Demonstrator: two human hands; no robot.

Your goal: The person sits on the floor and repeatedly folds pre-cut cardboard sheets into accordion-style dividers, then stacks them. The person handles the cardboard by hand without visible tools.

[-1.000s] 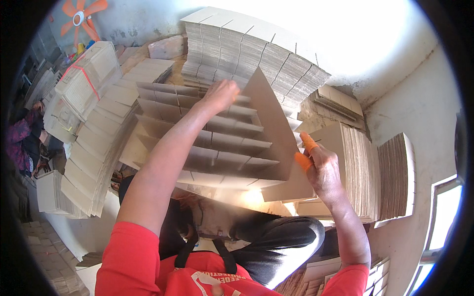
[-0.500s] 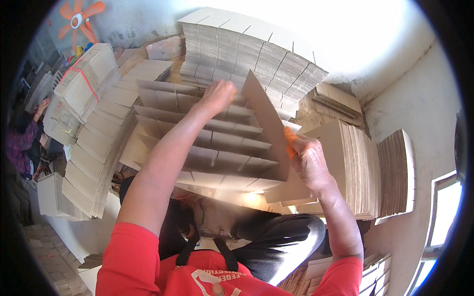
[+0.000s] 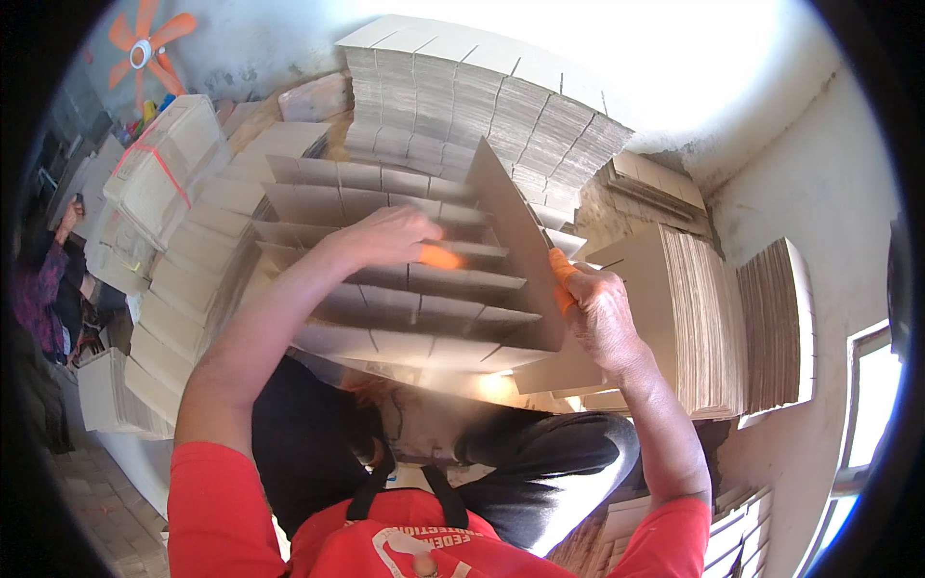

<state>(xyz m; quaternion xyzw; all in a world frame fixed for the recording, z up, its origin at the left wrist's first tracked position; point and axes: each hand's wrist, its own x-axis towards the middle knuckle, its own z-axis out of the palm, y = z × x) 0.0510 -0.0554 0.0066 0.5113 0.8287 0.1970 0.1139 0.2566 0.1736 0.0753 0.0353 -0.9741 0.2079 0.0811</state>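
Several slotted cardboard strips [image 3: 424, 310] stand on edge in rows before me. A longer cardboard strip [image 3: 520, 246] stands crosswise at their right ends and slants away toward the back. My right hand [image 3: 597, 308], with orange finger covers, grips this cross strip near its close end, thumb and fingers closed on it. Over the middle rows hovers my left hand [image 3: 395, 234]. It is smeared by motion, with an orange cover on a finger, and whether it touches a strip cannot be made out. The lower edges of the rows are partly hidden.
A tall stack of slotted cardboard [image 3: 482, 82] rises at the back. More cardboard stacks [image 3: 694, 323] stand on the right. Fanned cardboard pieces [image 3: 188, 318] and a strapped bundle [image 3: 159, 173] lie left. An orange fan [image 3: 141, 53] and another person's sleeve [image 3: 39, 284] are farther left.
My left hand has come nearer to me and slightly left, from the back rows to the middle rows. My right hand stays on the cross strip.
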